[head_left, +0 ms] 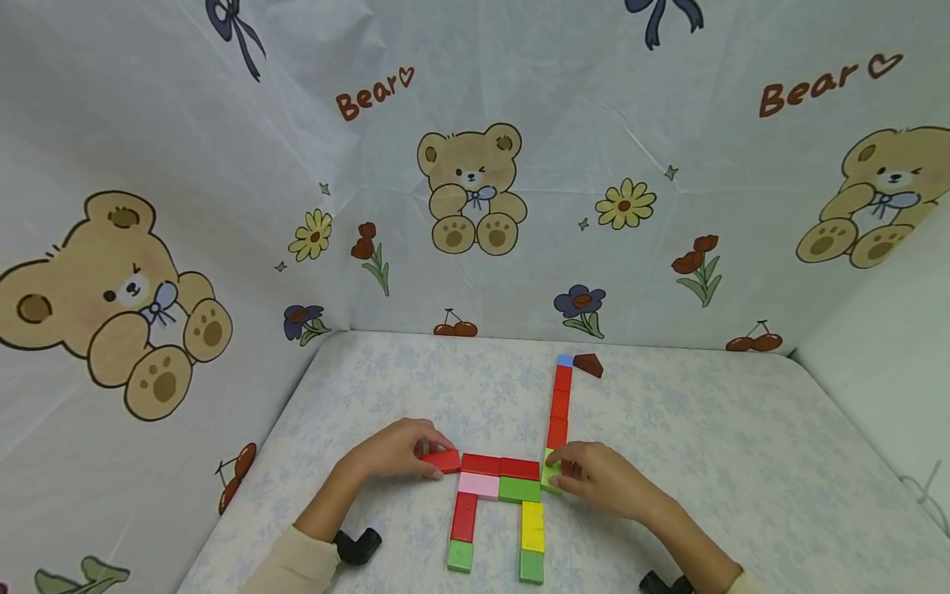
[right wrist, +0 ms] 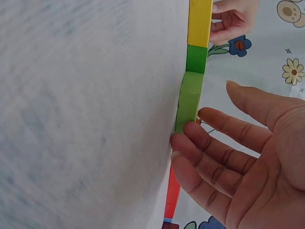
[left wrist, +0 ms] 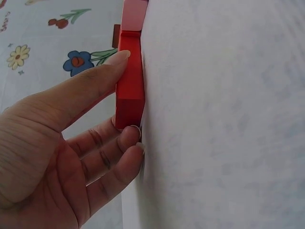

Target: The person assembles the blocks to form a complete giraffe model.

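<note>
In the head view my left hand (head_left: 397, 451) pinches a red block (head_left: 443, 461) at the left end of a red row (head_left: 481, 465). The left wrist view shows the thumb on one long face of that red block (left wrist: 130, 81) and fingers behind it. My right hand (head_left: 604, 478) is at a light green block (head_left: 550, 472) at the foot of a column of red blocks (head_left: 560, 404). In the right wrist view its fingertips touch the light green block (right wrist: 188, 102), while the thumb stands apart from it. Under the red row lie a pink block (head_left: 478, 486) and a green block (head_left: 519, 490).
Below, a red block (head_left: 463, 517) and a yellow pair (head_left: 533, 526) run downward, each ending in a green block (head_left: 460, 556). Atop the column are a blue block (head_left: 566, 360) and a brown piece (head_left: 590, 365). A bear-printed cloth (head_left: 475, 289) stands behind the table.
</note>
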{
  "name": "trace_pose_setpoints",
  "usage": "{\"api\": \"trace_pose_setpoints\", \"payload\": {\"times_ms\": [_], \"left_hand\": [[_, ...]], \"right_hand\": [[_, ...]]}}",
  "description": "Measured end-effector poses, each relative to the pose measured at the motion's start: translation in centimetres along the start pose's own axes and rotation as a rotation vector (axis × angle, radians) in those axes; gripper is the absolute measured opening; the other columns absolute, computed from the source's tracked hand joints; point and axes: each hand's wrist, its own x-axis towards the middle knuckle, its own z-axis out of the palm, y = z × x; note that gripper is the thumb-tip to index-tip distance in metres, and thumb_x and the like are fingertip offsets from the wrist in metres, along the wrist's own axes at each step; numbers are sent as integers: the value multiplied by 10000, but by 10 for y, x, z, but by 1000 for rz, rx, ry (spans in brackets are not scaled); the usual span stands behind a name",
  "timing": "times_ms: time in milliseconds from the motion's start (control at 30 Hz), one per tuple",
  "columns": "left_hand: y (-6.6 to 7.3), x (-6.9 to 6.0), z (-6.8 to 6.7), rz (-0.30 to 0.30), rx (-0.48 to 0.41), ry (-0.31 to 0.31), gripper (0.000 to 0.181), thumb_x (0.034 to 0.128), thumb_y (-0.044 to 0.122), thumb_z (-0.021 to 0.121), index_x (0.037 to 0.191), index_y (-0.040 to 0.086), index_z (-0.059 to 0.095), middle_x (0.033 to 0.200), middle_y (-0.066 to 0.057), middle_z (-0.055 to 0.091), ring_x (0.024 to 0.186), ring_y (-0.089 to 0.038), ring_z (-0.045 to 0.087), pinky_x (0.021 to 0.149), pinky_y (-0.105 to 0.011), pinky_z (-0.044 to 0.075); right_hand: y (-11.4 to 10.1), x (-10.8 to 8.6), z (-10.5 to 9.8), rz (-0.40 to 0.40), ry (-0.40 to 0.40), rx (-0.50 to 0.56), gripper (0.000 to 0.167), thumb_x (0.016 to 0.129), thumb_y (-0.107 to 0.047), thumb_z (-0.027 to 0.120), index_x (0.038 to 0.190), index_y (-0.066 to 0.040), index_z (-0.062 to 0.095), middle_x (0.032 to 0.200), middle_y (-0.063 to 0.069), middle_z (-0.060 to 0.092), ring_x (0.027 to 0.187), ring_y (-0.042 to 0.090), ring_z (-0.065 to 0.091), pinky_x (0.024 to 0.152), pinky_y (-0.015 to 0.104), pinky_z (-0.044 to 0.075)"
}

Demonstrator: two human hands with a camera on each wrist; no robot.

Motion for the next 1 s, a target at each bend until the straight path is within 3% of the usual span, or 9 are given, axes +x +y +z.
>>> {"api": "trace_pose_setpoints", "payload": {"times_ms": [400,567,733,900,1000], "left_hand": [[-3,1,1,10,-2,-8,341,823,210,868,1152,214,777,928,118,628,819,-106,558,700,-275,499],[-12,0,-2,-26,-61,6,295,905,280,791,1192,221,758,975,114,664,805,-112,584,686,-276,514],[-25,-4,-10,-63,-125,49,266,983,250,698,1227,153,740,962,60,673,719,-141,608,622,-279,523],[-37,-8,-26,-83,-133,104,278,996,226,680,1239,102,729,971,8,665,685,-181,619,592,-267,515],[-40,-11,-41,-91,-131,170,282,997,191,673,1242,58,719,993,-33,675,695,-207,615,581,-277,507]], "right_hand": [[0,1,0,6,-6,3,233,924,-243,761,1119,-117,737,806,-135,605,720,48,529,633,230,500],[0,1,-1,11,-5,-5,231,927,-248,757,1121,-125,737,806,-135,607,722,53,532,636,232,499],[-1,-1,-4,30,-8,-14,233,929,-250,754,1127,-126,741,786,-140,597,706,56,528,619,230,495],[0,-5,-18,25,93,-10,221,940,-207,740,1136,-106,747,773,-133,589,711,60,531,620,227,505],[4,-7,-33,22,175,-4,227,946,-200,737,1151,-103,745,828,-129,623,746,67,550,642,228,521]]}}
